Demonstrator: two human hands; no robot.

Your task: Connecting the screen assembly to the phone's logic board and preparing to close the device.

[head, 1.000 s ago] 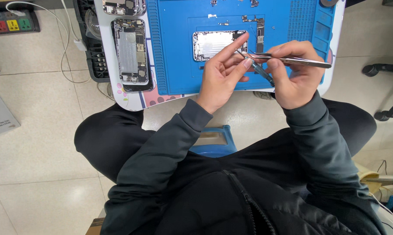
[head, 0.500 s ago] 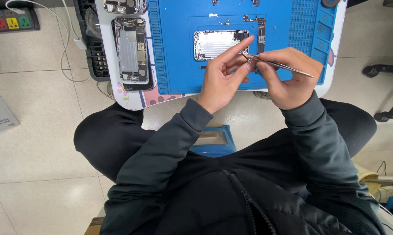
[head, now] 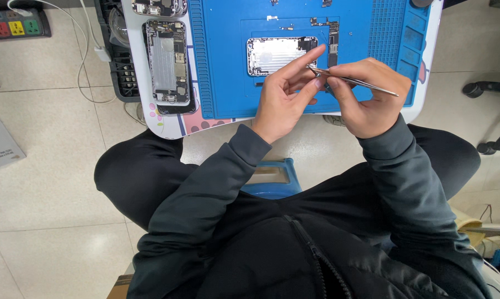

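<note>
A pair of thin metal tweezers (head: pixel 352 81) is pinched in the right hand (head: pixel 369 97), and its tips are met by the thumb and forefinger of the left hand (head: pixel 283 99), so the 2 hands are held together just above the blue work mat (head: pixel 222 72). Whatever sits between the tips is too small to be made out. It could be lost if the pinch slackens: a part that size would be hard to find on the mat or the tiled floor (head: pixel 45 166) below. A slip of the pointed tips could also scratch the open phone housing (head: pixel 275 53), which lies on the mat at 11 o'clock from the hands, partly covered by the left forefinger.

The left hand is raised with fingers fanned and forefinger stretched forward; the right hand is curled, knuckles up. A second opened phone (head: pixel 167 61) lies well apart at 9 o'clock.
</note>
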